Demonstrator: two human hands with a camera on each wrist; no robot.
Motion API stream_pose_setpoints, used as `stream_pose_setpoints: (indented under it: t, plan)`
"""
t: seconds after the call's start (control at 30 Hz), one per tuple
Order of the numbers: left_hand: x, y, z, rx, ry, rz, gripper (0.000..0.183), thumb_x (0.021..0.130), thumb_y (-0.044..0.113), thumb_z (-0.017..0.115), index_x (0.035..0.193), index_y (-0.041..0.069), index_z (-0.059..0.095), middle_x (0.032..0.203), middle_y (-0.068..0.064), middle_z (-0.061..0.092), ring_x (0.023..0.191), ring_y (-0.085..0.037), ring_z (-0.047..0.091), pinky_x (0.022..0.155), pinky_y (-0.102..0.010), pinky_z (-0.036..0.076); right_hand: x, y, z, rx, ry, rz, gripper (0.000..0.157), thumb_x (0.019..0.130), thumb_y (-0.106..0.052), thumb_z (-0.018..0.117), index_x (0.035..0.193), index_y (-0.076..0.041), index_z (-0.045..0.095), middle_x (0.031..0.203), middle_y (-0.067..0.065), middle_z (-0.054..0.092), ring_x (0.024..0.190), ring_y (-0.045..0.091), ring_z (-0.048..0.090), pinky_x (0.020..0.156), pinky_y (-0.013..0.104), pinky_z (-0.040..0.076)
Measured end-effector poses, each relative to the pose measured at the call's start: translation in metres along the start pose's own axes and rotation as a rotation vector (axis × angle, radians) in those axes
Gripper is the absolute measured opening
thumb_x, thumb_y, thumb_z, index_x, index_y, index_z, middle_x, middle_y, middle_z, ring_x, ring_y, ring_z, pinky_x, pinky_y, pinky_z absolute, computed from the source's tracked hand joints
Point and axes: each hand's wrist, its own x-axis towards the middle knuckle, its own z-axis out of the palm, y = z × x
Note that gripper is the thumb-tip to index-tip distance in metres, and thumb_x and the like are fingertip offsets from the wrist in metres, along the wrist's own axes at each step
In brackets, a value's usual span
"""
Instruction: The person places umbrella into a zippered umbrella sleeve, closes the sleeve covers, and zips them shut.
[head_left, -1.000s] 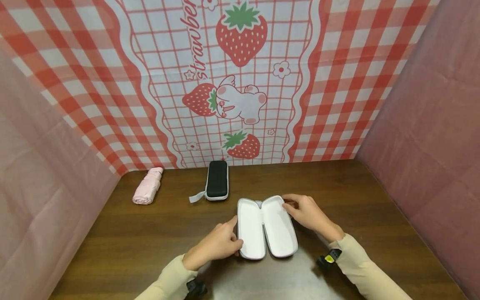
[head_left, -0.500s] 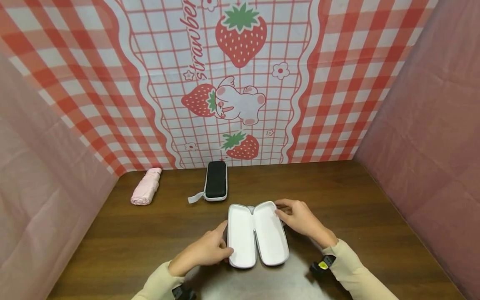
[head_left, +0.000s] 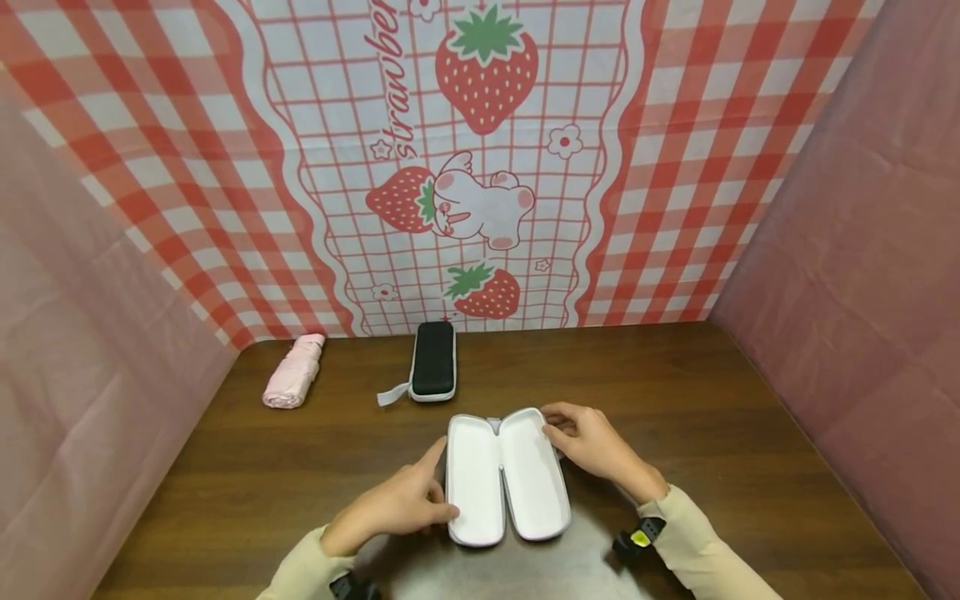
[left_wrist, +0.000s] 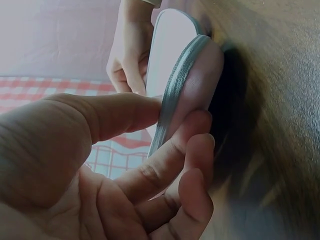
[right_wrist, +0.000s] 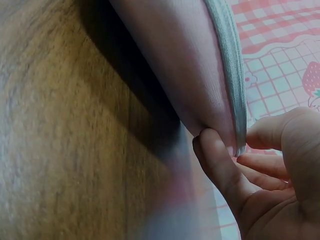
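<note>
An unzipped hard-shell zipper case (head_left: 477,483) lies spread in two halves, white inside, before the person. Its outer shell looks pinkish with a grey zipper edge in both wrist views. The left hand (head_left: 401,500) pinches the left half's outer side, thumb on the zipper rim and fingers (left_wrist: 195,127) beneath the shell. At the far right corner the right hand (head_left: 596,442) pinches the other half, thumb at the rim and fingers (right_wrist: 215,150) against the outer shell. Both halves' insides show only bare white lining.
A closed black case (head_left: 433,360) with light grey trim and a pull strap lies farther back on the brown wooden table (head_left: 637,367). Left of it is a rolled pale pink cloth or bag (head_left: 294,372). A strawberry-print curtain (head_left: 480,167) hangs behind; pink cloth walls stand at both sides.
Both hands have drawn the spread case leftward and toward the person, keeping their grip on its two sides. The black case and the pink roll have stayed in place.
</note>
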Motion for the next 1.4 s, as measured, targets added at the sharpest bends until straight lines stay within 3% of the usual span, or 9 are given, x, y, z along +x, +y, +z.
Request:
stream_pose_setpoints:
  t: [0.37, 0.53, 0.7, 0.9, 1.17, 1.3, 1.4]
  plan:
    - [-0.005, -0.005, -0.007, 0.021, 0.008, -0.015, 0.102, 0.090, 0.014, 0.077, 0.158, -0.013, 0.005, 0.071, 0.000, 0.071, 0.052, -0.015, 0.060, 0.053, -0.027, 0.047, 0.002, 0.001, 0.006, 0.121, -0.032, 0.031, 0.035, 0.100, -0.010, 0.064, 0.130, 0.009, 0.061, 0.111, 0.028, 0.070, 0.082, 0.017, 0.074, 0.061, 0.029, 0.060]
    - [-0.009, -0.003, -0.017, 0.016, 0.018, -0.005, 0.104, 0.091, 0.021, 0.078, 0.158, -0.013, 0.006, 0.075, -0.003, 0.074, 0.054, -0.023, 0.065, 0.052, -0.029, 0.049, 0.003, 0.002, 0.008, 0.180, -0.034, 0.067, 0.039, 0.100, -0.010, 0.065, 0.133, 0.009, 0.059, 0.114, 0.030, 0.069, 0.081, 0.018, 0.074, 0.060, 0.032, 0.061]
    - [-0.014, 0.001, -0.047, 0.064, 0.080, -0.008, 0.104, 0.092, 0.025, 0.078, 0.158, -0.012, 0.008, 0.080, -0.004, 0.075, 0.062, -0.026, 0.068, 0.058, -0.030, 0.053, 0.003, 0.002, 0.009, 0.196, -0.031, 0.087, 0.039, 0.099, -0.010, 0.065, 0.133, 0.008, 0.060, 0.115, 0.029, 0.069, 0.081, 0.018, 0.074, 0.060, 0.032, 0.061]
    - [-0.023, 0.002, -0.087, 0.205, 0.270, -0.044, 0.096, 0.092, 0.031, 0.077, 0.157, -0.008, 0.019, 0.090, -0.002, 0.074, 0.081, -0.014, 0.069, 0.079, -0.036, 0.056, 0.003, 0.002, 0.009, 0.204, -0.022, 0.082, 0.039, 0.099, -0.011, 0.066, 0.133, 0.009, 0.059, 0.115, 0.030, 0.069, 0.080, 0.020, 0.074, 0.060, 0.032, 0.061]
    - [-0.036, -0.001, -0.139, 0.333, 0.459, -0.071, 0.090, 0.095, 0.025, 0.075, 0.156, -0.011, 0.018, 0.120, -0.028, 0.067, 0.090, -0.030, 0.071, 0.076, -0.044, 0.058, 0.005, 0.002, 0.009, 0.208, -0.016, 0.089, 0.039, 0.099, -0.011, 0.067, 0.132, 0.008, 0.060, 0.113, 0.029, 0.070, 0.079, 0.021, 0.074, 0.059, 0.032, 0.061]
    - [-0.038, -0.003, -0.160, 0.408, 0.514, -0.111, 0.090, 0.096, 0.030, 0.073, 0.156, -0.010, 0.019, 0.132, -0.035, 0.059, 0.110, -0.045, 0.065, 0.089, -0.057, 0.054, 0.005, 0.002, 0.010, 0.194, -0.011, 0.101, 0.038, 0.098, -0.011, 0.067, 0.131, 0.008, 0.061, 0.112, 0.027, 0.071, 0.078, 0.018, 0.074, 0.059, 0.032, 0.060]
    - [-0.036, -0.003, -0.171, 0.440, 0.544, -0.134, 0.096, 0.097, 0.036, 0.071, 0.157, -0.012, 0.015, 0.141, -0.039, 0.050, 0.127, -0.053, 0.052, 0.101, -0.066, 0.044, 0.005, 0.002, 0.010, 0.187, 0.002, 0.110, 0.037, 0.098, -0.010, 0.067, 0.130, 0.007, 0.062, 0.112, 0.026, 0.071, 0.077, 0.017, 0.073, 0.059, 0.032, 0.060]
